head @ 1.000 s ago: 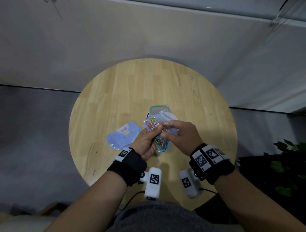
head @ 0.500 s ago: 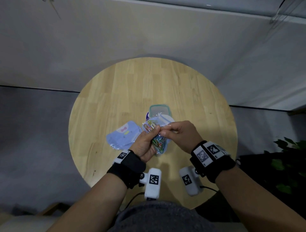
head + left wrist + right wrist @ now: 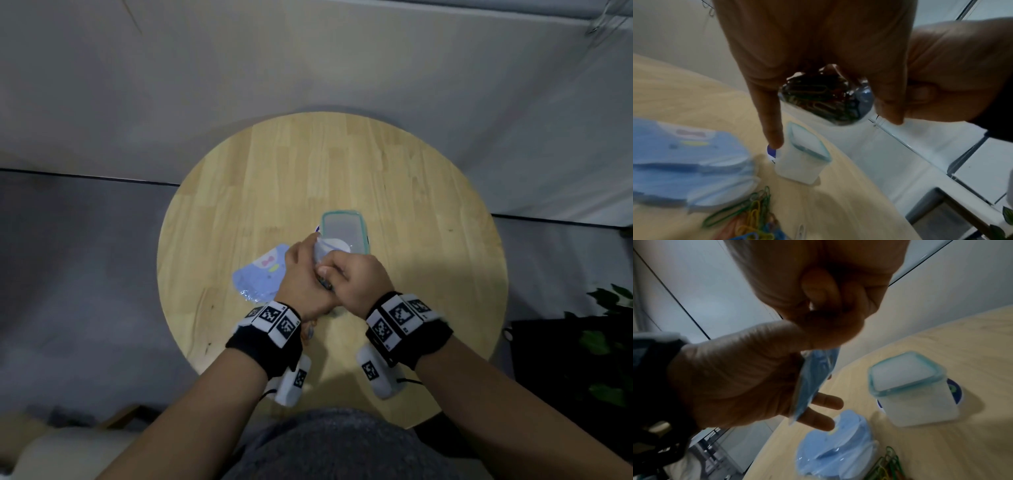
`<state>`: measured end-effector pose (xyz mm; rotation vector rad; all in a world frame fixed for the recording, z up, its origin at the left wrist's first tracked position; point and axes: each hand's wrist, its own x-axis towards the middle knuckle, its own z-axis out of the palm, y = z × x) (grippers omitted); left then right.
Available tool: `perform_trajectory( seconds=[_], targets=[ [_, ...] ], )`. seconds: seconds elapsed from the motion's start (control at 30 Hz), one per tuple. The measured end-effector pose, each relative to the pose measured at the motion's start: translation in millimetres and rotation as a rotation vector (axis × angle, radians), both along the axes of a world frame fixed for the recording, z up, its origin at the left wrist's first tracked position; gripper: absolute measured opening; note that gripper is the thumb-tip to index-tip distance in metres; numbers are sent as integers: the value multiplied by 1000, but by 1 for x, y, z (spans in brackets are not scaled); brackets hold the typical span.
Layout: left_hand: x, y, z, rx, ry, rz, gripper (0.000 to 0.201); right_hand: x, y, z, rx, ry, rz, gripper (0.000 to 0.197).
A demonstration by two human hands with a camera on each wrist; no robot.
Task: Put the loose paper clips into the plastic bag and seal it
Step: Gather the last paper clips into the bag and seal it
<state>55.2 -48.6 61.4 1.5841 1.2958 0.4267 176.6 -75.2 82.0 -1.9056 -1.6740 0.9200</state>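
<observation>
Hands together above the tabletop [image 3: 394, 192]. My left hand [image 3: 303, 274] and right hand [image 3: 359, 284] both pinch the plastic bag [image 3: 826, 99] of paper clips [image 3: 818, 95].

Tub [image 3: 345, 231] stands just beyond both hands, blocking a straight reach forward. Left of tub: blue packet [image 3: 261, 274] and loose clips [image 3: 750, 211] on the table [image 3: 428, 212]. Right of and beyond tub: bare wood.
</observation>
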Motion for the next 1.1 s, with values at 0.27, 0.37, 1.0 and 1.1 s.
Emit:
perform_trajectory(
  seconds=[0.27, 0.37, 1.0, 1.1],
  targets=[
    [-17, -4, -10, 26, -9, 101, 89, -13, 5, 8, -102, -229, 218, 21],
    [-26, -2, -20, 16, -26, 130, 86, -15, 1, 8, 10, -128, 138, 21],
    [-79, -22, -42, -42, 110, 160, 95, -8, -12, -122, -259, -407, 360, 39],
    [-78, -22, -45, -50, 115, 159, 96, -5, -21, -126, -249, -356, 300, 27]
  ],
)
